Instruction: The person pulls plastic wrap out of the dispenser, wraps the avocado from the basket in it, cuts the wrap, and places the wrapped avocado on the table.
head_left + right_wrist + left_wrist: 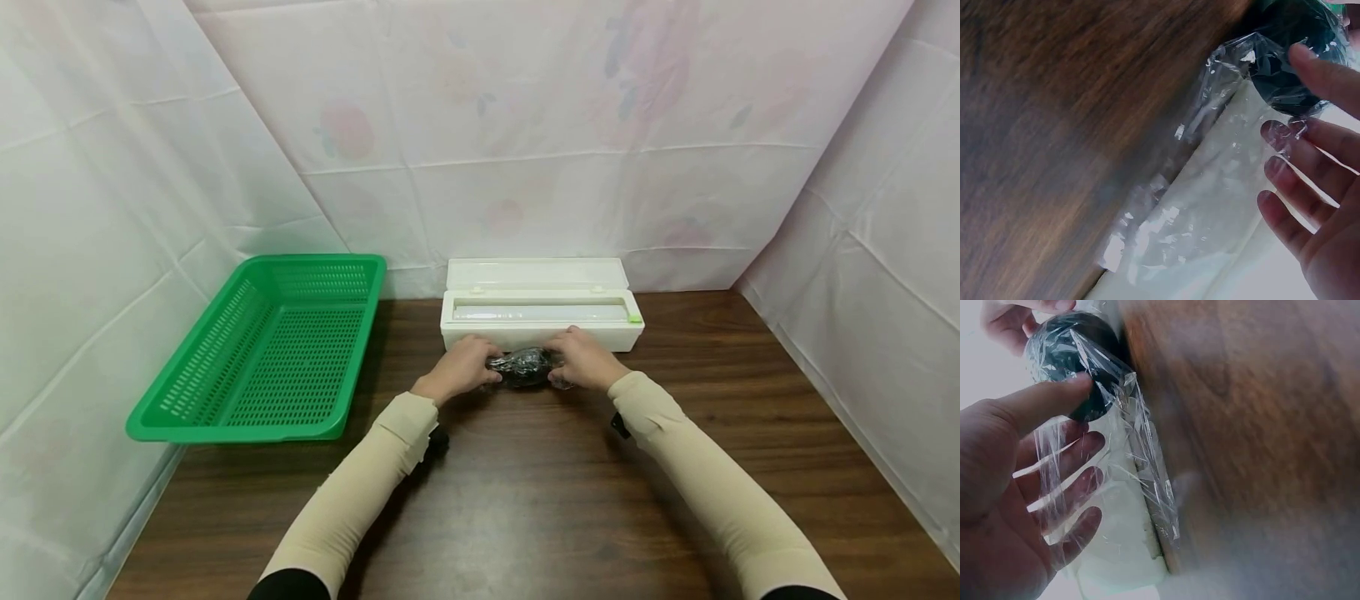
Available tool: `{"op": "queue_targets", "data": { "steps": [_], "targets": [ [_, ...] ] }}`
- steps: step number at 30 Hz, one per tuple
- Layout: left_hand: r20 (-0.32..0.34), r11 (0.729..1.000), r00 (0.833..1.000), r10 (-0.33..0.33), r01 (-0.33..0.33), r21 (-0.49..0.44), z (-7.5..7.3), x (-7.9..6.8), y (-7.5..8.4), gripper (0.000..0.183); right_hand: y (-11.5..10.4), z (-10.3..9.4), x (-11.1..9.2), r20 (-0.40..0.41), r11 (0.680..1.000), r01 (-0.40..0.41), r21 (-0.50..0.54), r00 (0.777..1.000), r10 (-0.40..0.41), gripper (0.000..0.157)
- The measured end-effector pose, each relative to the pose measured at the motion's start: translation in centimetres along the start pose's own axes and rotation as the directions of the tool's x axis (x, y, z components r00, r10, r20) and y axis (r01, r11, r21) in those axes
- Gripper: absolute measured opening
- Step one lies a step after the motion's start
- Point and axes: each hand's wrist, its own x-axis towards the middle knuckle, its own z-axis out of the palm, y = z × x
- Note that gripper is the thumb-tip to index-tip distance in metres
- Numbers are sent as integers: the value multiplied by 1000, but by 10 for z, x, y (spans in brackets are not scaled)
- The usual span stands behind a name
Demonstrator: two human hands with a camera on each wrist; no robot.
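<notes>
A dark, oval object (pixel 527 367), its exact kind hidden under shiny cling film, is between my two hands close in front of the white film dispenser (pixel 540 337). My left hand (pixel 467 365) holds its left end. In the left wrist view, that thumb presses on the dark surface and the fingers spread behind loose film (pixel 1147 453). The right hand (pixel 587 360) grips the other end, thumb on the object and fingertips against the film. A wide clear flap of film (pixel 1166 219) trails off this side, over the dispenser's front in the right wrist view.
The dispenser's lid (pixel 536 273) is raised, with a film roll (pixel 536 313) inside and a green tab (pixel 635 318) at its right end. A green plastic basket (pixel 358 358) stands on the left of the wooden table (pixel 540 500). White cloth walls enclose the back and sides.
</notes>
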Motion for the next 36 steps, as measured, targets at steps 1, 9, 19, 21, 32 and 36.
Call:
{"op": "queue_targets", "data": {
  "steps": [1,9,19,21,32,36],
  "targets": [
    [-3,1000,1000,-2,2,4,-1,0,0,34,1,0,0,-6,1000,4,-9,1000,-4,47],
    [-58,1000,998,-9,8,-9,-1,-2,-2,14,3,-2,-2,-71,999,38,-19,997,-39,22],
    [-100,999,994,-38,37,-13,-2,-2,-5,10,6,-1,-2,-154,999,43,-2,987,-43,8],
    [-104,999,994,-35,33,-18,-1,-3,-5,9,7,-1,-2,-142,999,32,10,989,-30,8],
    [-8,996,1000,-13,12,-91,-5,-5,-3,35,4,-10,-6,-53,999,3,38,999,-1,23],
    [-23,993,1000,20,-22,-112,-8,-4,0,44,-1,-15,-6,-35,997,-8,77,999,11,35]
  ]
}}
